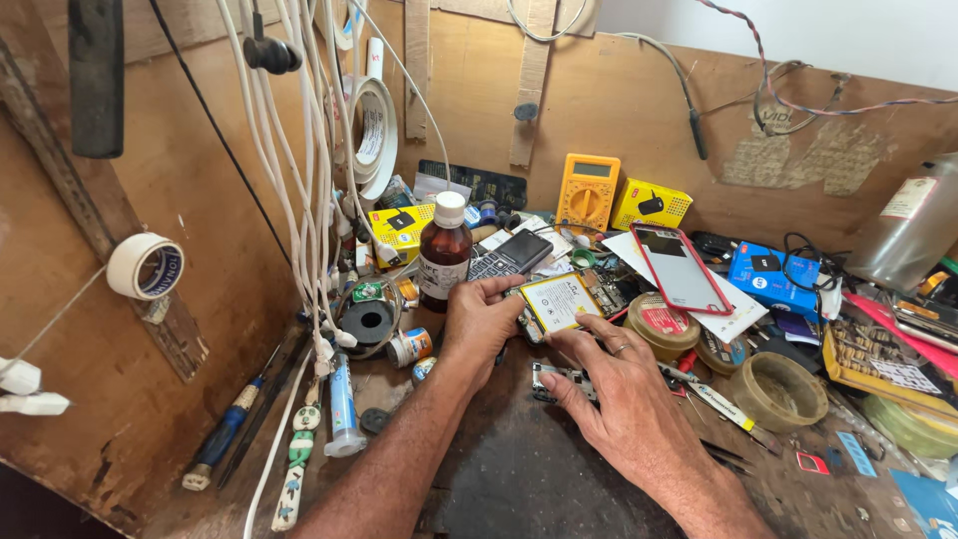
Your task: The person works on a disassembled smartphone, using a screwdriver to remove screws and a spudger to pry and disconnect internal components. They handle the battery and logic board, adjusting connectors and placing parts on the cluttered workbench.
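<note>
On the cluttered table (519, 479), the left hand (477, 324) holds an opened phone (569, 299), its fingers curled closed around the phone's left edge, with the pale battery face up. The right hand (624, 384) lies just right of and below it, index finger stretched onto the battery's lower edge; its grip is loose and open, clasping nothing. The phone's long axis runs left to right, tilted slightly up toward the right, and both hands touch it, the left nearer its left end. A small metal part (559, 377) lies under the right hand. Nearby stand one brown bottle (445, 255), one yellow multimeter (587, 192), one red phone frame (681, 268), and two tape rolls (662, 321).
</note>
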